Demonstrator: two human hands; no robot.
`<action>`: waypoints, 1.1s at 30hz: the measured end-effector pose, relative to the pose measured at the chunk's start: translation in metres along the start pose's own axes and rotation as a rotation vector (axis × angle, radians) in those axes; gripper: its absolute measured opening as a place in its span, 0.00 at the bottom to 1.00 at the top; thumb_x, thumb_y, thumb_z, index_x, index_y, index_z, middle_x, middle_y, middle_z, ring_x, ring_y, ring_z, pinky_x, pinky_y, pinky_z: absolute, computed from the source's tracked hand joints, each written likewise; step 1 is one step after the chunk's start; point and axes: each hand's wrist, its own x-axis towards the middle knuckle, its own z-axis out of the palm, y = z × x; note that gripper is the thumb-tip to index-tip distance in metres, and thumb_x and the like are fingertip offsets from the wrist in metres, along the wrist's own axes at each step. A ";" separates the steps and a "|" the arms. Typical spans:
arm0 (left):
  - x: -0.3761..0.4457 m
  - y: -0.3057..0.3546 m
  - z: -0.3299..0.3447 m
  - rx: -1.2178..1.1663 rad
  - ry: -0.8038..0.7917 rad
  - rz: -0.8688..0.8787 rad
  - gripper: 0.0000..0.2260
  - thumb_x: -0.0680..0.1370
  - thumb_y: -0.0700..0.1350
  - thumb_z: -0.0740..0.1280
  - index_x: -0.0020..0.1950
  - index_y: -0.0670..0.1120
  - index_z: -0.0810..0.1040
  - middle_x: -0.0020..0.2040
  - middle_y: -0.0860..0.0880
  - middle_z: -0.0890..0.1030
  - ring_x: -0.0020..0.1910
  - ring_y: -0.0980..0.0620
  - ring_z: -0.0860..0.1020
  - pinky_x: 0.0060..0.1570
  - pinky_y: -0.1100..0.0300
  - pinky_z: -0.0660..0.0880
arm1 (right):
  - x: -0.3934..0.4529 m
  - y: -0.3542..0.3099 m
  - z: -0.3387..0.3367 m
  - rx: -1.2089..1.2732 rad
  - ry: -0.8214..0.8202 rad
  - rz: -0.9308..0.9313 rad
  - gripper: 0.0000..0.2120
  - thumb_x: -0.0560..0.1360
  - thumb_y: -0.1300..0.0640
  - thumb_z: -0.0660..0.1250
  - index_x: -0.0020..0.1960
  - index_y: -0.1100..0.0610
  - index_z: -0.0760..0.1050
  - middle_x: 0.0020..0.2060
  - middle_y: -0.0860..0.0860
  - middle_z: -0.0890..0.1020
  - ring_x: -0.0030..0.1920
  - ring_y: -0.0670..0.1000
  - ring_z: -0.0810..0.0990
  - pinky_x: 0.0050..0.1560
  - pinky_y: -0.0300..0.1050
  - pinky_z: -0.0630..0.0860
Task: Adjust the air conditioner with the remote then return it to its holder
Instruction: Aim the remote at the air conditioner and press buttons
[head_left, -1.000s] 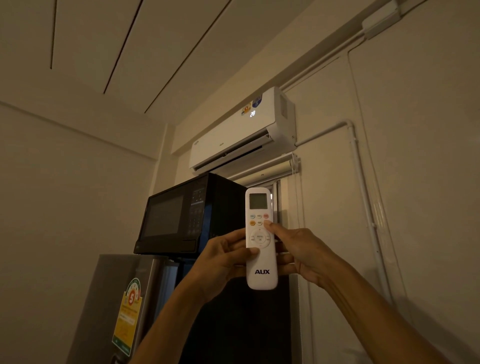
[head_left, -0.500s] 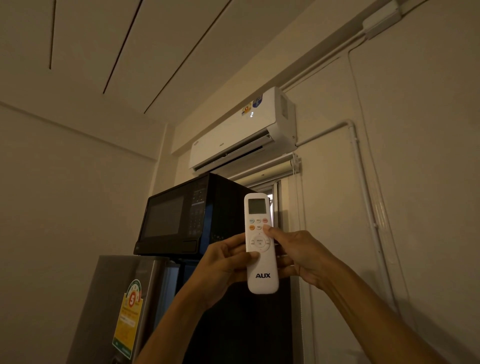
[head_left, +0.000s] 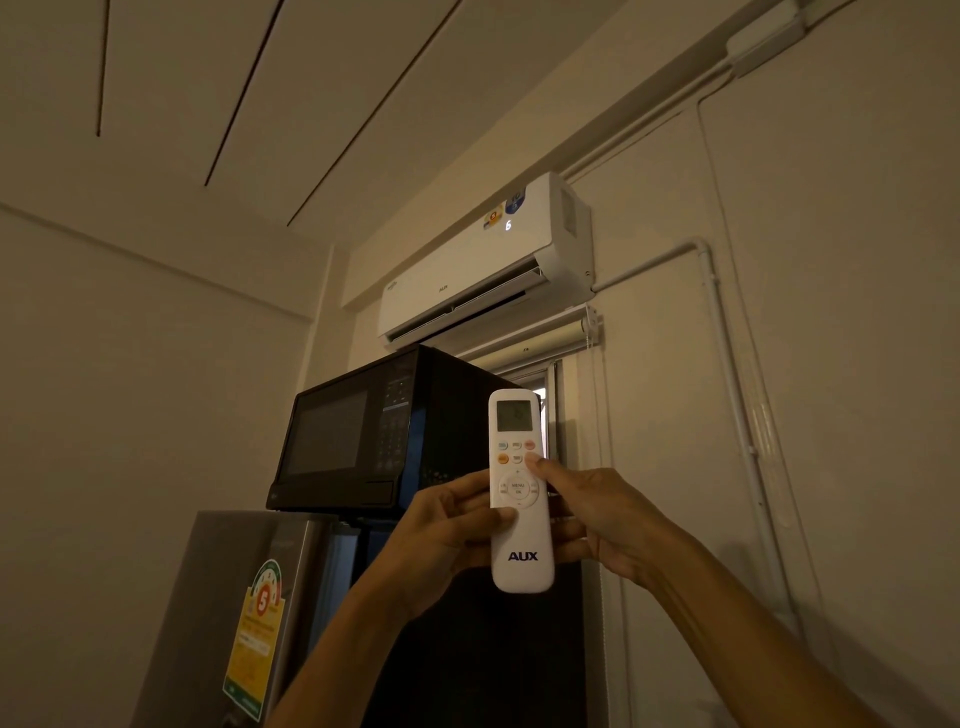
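Hands raised in the dim room hold a white remote (head_left: 521, 493) upright, screen end up, with the AUX lettering near its lower end. The left hand (head_left: 447, 535) is closed around the remote's left edge, thumb lying across the front just below the round MENU/OK pad. The right hand (head_left: 597, 519) grips the right edge, fingers wrapped behind the body and thumb tip resting on the lower right button of the small coloured button group. The remote's grey display is lit faintly; its content cannot be read.

Behind the left hand stands a grey refrigerator (head_left: 228, 597) carrying a yellow-green energy label (head_left: 257, 631) on its door. A black microwave (head_left: 358, 436) sits on top of the refrigerator, door facing left of the viewer.

Above and behind the microwave, a white air conditioner (head_left: 483, 260) is mounted high on the wall, louvre partly open, with a lit figure reading "6" on its front panel beside two round stickers. A rolled blind (head_left: 530, 343) hangs directly beneath the unit. White conduit (head_left: 727, 364) runs from the unit's right end down the wall.
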 end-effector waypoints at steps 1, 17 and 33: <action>0.000 0.000 0.000 -0.002 -0.002 -0.001 0.20 0.69 0.38 0.68 0.60 0.49 0.75 0.51 0.49 0.86 0.52 0.48 0.83 0.41 0.57 0.82 | 0.000 0.000 0.000 0.002 0.000 0.001 0.10 0.72 0.46 0.66 0.47 0.51 0.76 0.42 0.54 0.84 0.36 0.52 0.86 0.33 0.48 0.81; 0.003 -0.002 0.000 -0.008 0.002 -0.005 0.19 0.69 0.38 0.68 0.59 0.49 0.75 0.52 0.49 0.86 0.52 0.48 0.83 0.41 0.57 0.82 | 0.005 0.006 -0.004 0.023 -0.013 -0.008 0.10 0.72 0.46 0.66 0.48 0.52 0.77 0.42 0.54 0.84 0.36 0.52 0.86 0.32 0.48 0.82; -0.001 -0.002 -0.001 -0.008 0.008 0.000 0.19 0.70 0.38 0.67 0.60 0.49 0.75 0.53 0.48 0.85 0.53 0.47 0.83 0.42 0.57 0.82 | -0.005 0.008 -0.010 0.092 -0.189 -0.056 0.17 0.66 0.48 0.69 0.53 0.53 0.77 0.39 0.50 0.87 0.43 0.54 0.86 0.35 0.45 0.82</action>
